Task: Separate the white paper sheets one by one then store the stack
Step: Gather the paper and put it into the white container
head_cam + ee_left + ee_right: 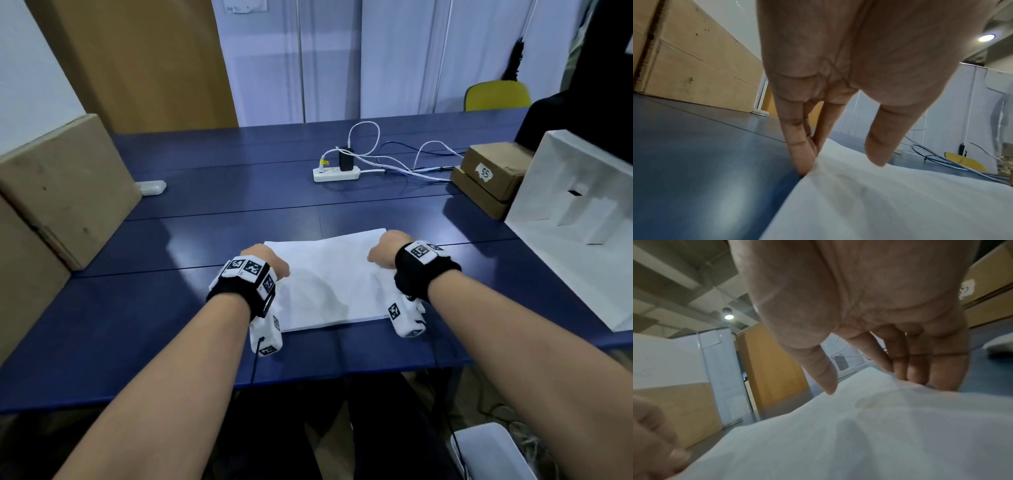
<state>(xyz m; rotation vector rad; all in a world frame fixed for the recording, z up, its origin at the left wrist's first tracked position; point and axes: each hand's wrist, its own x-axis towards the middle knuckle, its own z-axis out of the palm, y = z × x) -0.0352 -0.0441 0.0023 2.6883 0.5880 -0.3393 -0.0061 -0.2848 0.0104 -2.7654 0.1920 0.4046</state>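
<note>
A stack of white paper sheets (329,281) lies on the blue table (137,325) in front of me, its top sheet rumpled and bulging. My left hand (270,263) stands at the stack's left edge. In the left wrist view its straight fingers (799,155) press down against that edge of the paper (900,203), with the thumb (879,146) over the top sheet. My right hand (387,250) is at the far right corner. Its fingers (920,369) drop behind the raised edge of the paper (879,434), and its thumb (824,379) touches the top.
Large cardboard boxes (61,192) line the left side. A power strip (335,173) with loose cables lies at the back middle, and a small white case (150,187) at the back left. Brown boxes (489,178) and an open white box (575,219) stand on the right.
</note>
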